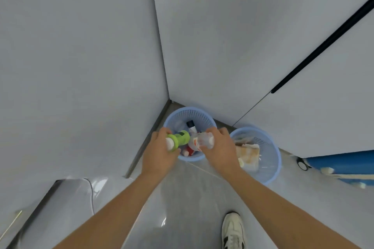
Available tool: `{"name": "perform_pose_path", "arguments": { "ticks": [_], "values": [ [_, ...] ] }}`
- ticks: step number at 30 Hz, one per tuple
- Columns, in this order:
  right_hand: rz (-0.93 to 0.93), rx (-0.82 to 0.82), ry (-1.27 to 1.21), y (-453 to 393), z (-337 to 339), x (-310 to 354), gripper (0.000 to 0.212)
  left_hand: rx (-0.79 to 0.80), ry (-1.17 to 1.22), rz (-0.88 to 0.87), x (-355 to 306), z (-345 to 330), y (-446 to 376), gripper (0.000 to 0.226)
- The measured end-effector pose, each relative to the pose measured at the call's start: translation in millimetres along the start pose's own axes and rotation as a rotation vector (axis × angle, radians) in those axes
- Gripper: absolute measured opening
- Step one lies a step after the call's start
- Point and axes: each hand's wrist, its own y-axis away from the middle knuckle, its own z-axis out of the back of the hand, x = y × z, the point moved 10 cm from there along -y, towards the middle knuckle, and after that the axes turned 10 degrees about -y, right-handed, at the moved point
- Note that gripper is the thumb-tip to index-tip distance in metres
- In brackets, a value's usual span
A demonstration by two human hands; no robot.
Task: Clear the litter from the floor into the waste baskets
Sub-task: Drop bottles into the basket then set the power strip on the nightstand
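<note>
Two light blue mesh waste baskets stand in the room's corner. My left hand [159, 152] grips a green bottle with a white cap [178, 140] over the left basket [190, 112]. My right hand [219, 147] grips a crumpled clear bottle with a red and white label [201, 140], also above the left basket's rim. That basket holds a tube with a black cap [191, 125] and a red item [189, 150]. The right basket [272, 157] holds an orange and white cloth [248, 153] and clear plastic.
White walls meet behind the baskets; a door with a black handle strip [323, 42] is at the right. A blue object [342, 166] lies on the floor at the right edge. My white shoe [232, 230] stands on the glossy grey floor. A thin cable [91, 192] lies at the left.
</note>
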Motion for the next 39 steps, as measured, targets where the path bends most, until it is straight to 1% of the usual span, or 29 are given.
{"name": "perform_pose_path", "arguments": {
  "ticks": [4, 7, 9, 11, 13, 15, 16, 18, 20, 22, 24, 26, 30, 33, 35, 37, 39],
  "values": [
    [0.008, 0.095, 0.005, -40, -33, -39, 0.037, -0.016, -0.046, 0.06, 23, -48, -40, 0.037],
    [0.015, 0.201, 0.064, -64, -57, -60, 0.038, 0.016, -0.106, 0.112, 43, -80, -63, 0.032],
    [0.039, 0.226, 0.073, -78, -67, -64, 0.042, 0.046, -0.161, 0.108, 49, -97, -74, 0.031],
    [0.043, 0.262, 0.078, -91, -79, -66, 0.055, 0.076, -0.212, 0.093, 53, -110, -83, 0.039],
    [0.062, 0.329, 0.115, -98, -91, -65, 0.077, 0.11, -0.189, 0.088, 55, -119, -89, 0.059],
    [0.087, 0.302, 0.139, -105, -91, -61, 0.09, 0.128, -0.155, 0.105, 56, -118, -91, 0.075],
    [0.086, 0.264, 0.138, -107, -85, -59, 0.09, 0.127, -0.141, 0.113, 55, -115, -90, 0.078],
    [0.099, 0.195, 0.146, -104, -71, -47, 0.08, 0.105, -0.105, 0.11, 52, -101, -82, 0.077],
    [0.203, 0.157, 0.2, -90, -55, -19, 0.059, 0.083, -0.102, 0.087, 45, -80, -69, 0.072],
    [0.306, 0.194, 0.246, -66, -51, 14, 0.044, 0.07, -0.085, 0.085, 46, -55, -51, 0.069],
    [0.329, 0.268, 0.242, -40, -51, 45, 0.035, 0.056, -0.079, 0.116, 47, -28, -32, 0.064],
    [0.369, 0.293, 0.233, -15, -47, 81, 0.027, 0.038, -0.099, 0.133, 45, 4, -10, 0.058],
    [0.477, 0.339, 0.252, 38, -36, 168, 0.025, 0.061, -0.111, 0.172, 39, 75, 36, 0.049],
    [0.532, 0.412, 0.253, 79, -34, 234, 0.029, 0.132, -0.092, 0.207, 47, 123, 75, 0.052],
    [0.578, 0.47, 0.269, 108, -39, 273, 0.03, 0.143, -0.098, 0.217, 55, 154, 106, 0.053],
    [0.615, 0.536, 0.282, 140, -51, 306, 0.031, 0.101, -0.093, 0.248, 69, 189, 143, 0.047],
    [0.66, 0.618, 0.303, 174, -73, 338, 0.032, 0.021, -0.088, 0.298, 91, 230, 181, 0.043]
  ]
}}
